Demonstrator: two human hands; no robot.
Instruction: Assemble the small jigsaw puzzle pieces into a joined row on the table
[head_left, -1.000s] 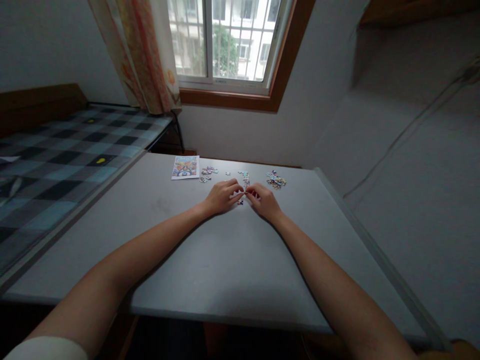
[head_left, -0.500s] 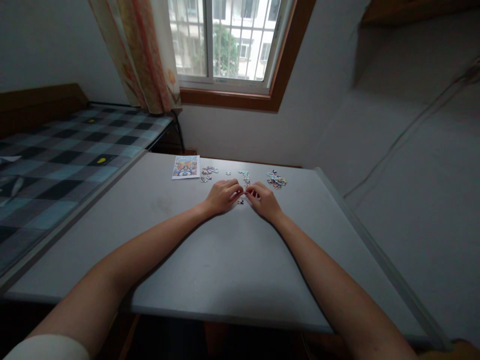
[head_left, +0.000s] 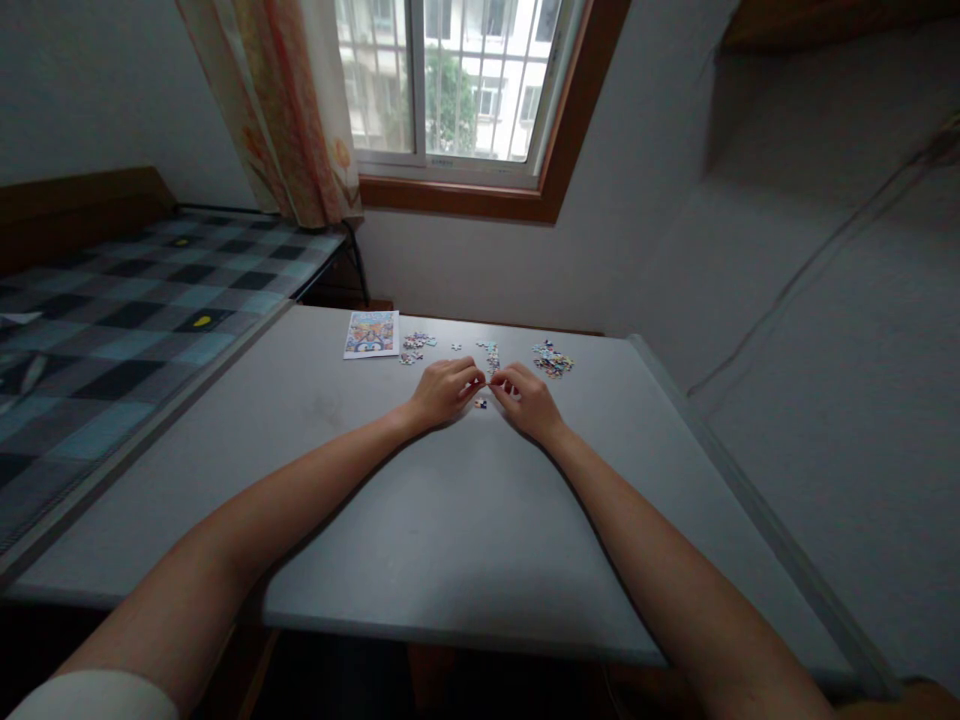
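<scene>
Near the middle of the grey table (head_left: pixel 420 500), my left hand (head_left: pixel 448 390) and my right hand (head_left: pixel 525 398) meet fingertip to fingertip. Both are closed in a pinch; what lies between the fingers is too small to make out. Just below the fingertips lies a small puzzle piece or joined bit (head_left: pixel 481 404). Beyond them, a narrow strip of puzzle pieces (head_left: pixel 492 354) runs away from my hands. A single pale piece (head_left: pixel 457 347) lies left of the strip. Loose pieces form a pile (head_left: pixel 553 360) on the right and a looser group (head_left: pixel 417 344) on the left.
A printed picture sheet (head_left: pixel 372 335) lies at the table's back left. A bed with a checked cover (head_left: pixel 187 275) stands along the left side. Behind the table are a curtain (head_left: pixel 292 120) and a barred window (head_left: pixel 457 90); a wall stands on the right.
</scene>
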